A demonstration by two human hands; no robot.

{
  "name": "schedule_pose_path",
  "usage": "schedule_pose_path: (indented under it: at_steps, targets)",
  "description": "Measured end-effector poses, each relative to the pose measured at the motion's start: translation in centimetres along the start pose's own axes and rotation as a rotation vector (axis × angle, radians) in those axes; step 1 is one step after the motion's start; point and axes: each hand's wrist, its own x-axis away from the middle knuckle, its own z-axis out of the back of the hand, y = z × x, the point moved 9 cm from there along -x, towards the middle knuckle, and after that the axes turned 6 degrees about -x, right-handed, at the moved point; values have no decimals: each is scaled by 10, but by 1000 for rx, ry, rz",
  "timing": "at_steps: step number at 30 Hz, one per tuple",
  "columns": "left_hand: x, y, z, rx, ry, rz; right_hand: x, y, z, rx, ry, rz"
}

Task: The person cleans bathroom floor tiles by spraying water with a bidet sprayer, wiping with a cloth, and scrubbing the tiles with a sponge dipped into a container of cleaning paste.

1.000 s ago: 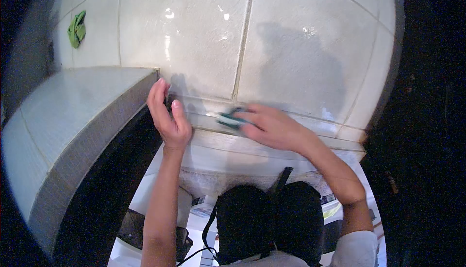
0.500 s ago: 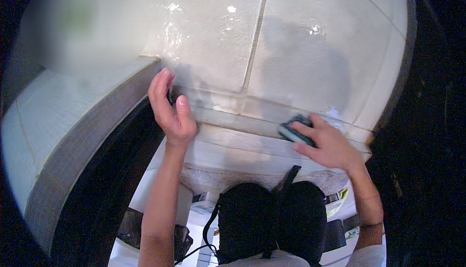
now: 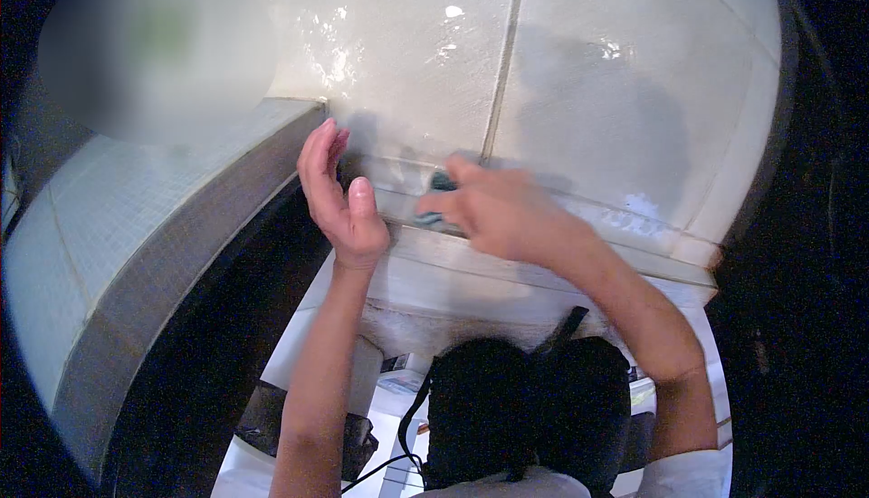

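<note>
- Green pad (image 3: 442,181), mostly hidden by the right hand (image 3: 498,208) gripping it.
- Left hand (image 3: 344,204) loosely open.
- Upper left blurred out.
- Glossy, pale tiles (image 3: 407,72); dark surroundings.

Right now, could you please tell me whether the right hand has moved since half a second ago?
Yes: the right hand has moved left, from well right of the grout line to its lower end.

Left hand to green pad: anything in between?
Nothing visible stands between the left hand and the green pad; only tile surface shows in the gap. The pad is in the right hand, which partly covers it.
</note>
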Motion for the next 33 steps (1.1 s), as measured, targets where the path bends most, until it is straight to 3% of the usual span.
schedule_pose_path:
  at_steps: [4,8,10,14,16,20,22,25,27,31,33]
  targets:
    - [-3,4,1,-11,29,-14,-21,-16,-9,149,15,59]
    - [2,3,-2,-21,-11,-18,-8,-5,-11,142,55,98]
    - [2,1,-2,-17,-13,-10,17,8,-1,-16,76,145]
    - [2,4,-1,-46,8,-36,-4,-9,-19,31,106,149]
    - [0,7,-2,-53,4,-41,-30,-33,-23,167,360,294]
    - [2,4,-3,-83,-22,-59,7,-14,-6,70,276,293]
    - [2,5,-4,-73,-18,-71,52,30,7,64,42,-21]
    - [2,3,-5,-80,-34,-42,135,61,48,-8,208,-4]
    - [0,8,-6,-103,-42,-65,156,80,52,27,79,-260]
    - [1,9,-7,-87,-26,-63,111,48,35,126,213,-47]
    - [0,11,-8,-130,-41,-51,71,38,12,157,168,-44]
